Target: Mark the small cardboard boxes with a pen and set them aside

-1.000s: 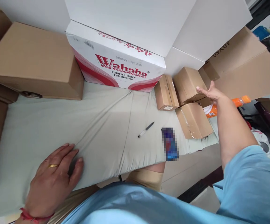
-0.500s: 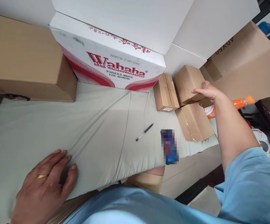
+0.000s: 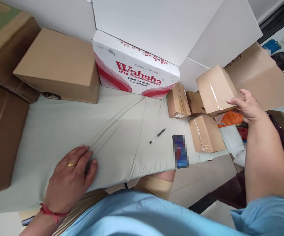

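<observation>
Partly hidden | right fingers (image 3: 235, 102) hold carton (image 3: 215, 90) (far side unclear) | left fingers (image 3: 76, 156) outstretched, empty

Carton (image 3: 212, 87) lifted from its spot, shifted toward 3 o'clock; now tilted, tape strip (image 3: 215, 96) facing the camera. Right hand (image 3: 248, 106) moved with it, thumb now on its side. Small brown box (image 3: 195, 103) newly exposed at carton's 8 o'clock. Orange bottle (image 3: 231, 118), at 5 o'clock: cap, earlier visible, now hidden.
</observation>
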Tool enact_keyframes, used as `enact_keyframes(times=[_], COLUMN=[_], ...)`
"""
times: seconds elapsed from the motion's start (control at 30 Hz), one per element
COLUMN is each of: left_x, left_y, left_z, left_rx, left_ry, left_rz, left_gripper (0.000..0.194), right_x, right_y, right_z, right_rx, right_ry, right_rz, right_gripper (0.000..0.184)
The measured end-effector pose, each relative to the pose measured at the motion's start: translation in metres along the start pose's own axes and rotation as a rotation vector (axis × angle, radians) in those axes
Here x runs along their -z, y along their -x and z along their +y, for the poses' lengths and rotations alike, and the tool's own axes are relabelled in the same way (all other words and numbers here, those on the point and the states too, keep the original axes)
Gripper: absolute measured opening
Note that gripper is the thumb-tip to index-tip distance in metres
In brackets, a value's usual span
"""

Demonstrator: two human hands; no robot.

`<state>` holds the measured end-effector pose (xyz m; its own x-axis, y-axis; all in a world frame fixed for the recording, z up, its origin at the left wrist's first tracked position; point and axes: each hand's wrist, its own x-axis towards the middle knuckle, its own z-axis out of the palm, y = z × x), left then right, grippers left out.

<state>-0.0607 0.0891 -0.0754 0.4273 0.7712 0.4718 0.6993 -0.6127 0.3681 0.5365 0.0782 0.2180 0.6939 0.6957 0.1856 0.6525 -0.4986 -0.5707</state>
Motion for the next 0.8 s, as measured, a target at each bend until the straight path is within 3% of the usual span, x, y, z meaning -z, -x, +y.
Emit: enact_keyframes(times=[0.07, 0.13, 0.23, 0.37, 0.47, 0.53, 0.63, 0.7, 0.8], left_x=[0.0, 0.002, 0.008, 0.021, 0.028, 0.032, 0.038, 0.043, 0.049], left_y=[0.001, 0.002, 0.003, -0.001, -0.002, 0.001, 0.013, 0.025, 0.038], left_z=[0.0, 0.001, 0.003, 0.01, 0.014, 0.013, 0.006, 0.0, -0.004], left_rx=[0.02, 0.062, 0.151, 0.347, 0.497, 0.58, 0.719, 0.797, 0.836], left_ry=[0.029, 0.069, 0.135, 0.261, 0.427, 0.495, 0.574, 0.631, 0.731], left_rz=[0.021, 0.058, 0.129, 0.206, 0.206, 0.182, 0.186, 0.218, 0.201], left_gripper=[0.023, 0.021, 0.016, 0.016, 0.019, 0.018, 0.021, 0.027, 0.039], right_x=[0.011, 0.012, -0.007, -0.065, -0.118, -0.15, -0.183, -0.197, -0.215], right_y=[0.017, 0.038, 0.077, 0.136, 0.178, 0.202, 0.231, 0.251, 0.282], right_z=[-0.017, -0.038, -0.07, -0.113, -0.137, -0.142, -0.126, -0.103, -0.066], right_rx=[-0.078, -0.039, 0.105, 0.36, 0.543, 0.688, 0.82, 0.726, 0.293], right_ry=[-0.163, -0.252, -0.181, -0.03, -0.226, -0.304, -0.274, -0.321, -0.594], right_rz=[-0.173, -0.338, -0.505, -0.741, -0.818, -0.854, -0.764, -0.663, -0.555], right_gripper=[0.079, 0.076, 0.096, 0.116, 0.114, 0.103, 0.078, 0.075, 0.076])
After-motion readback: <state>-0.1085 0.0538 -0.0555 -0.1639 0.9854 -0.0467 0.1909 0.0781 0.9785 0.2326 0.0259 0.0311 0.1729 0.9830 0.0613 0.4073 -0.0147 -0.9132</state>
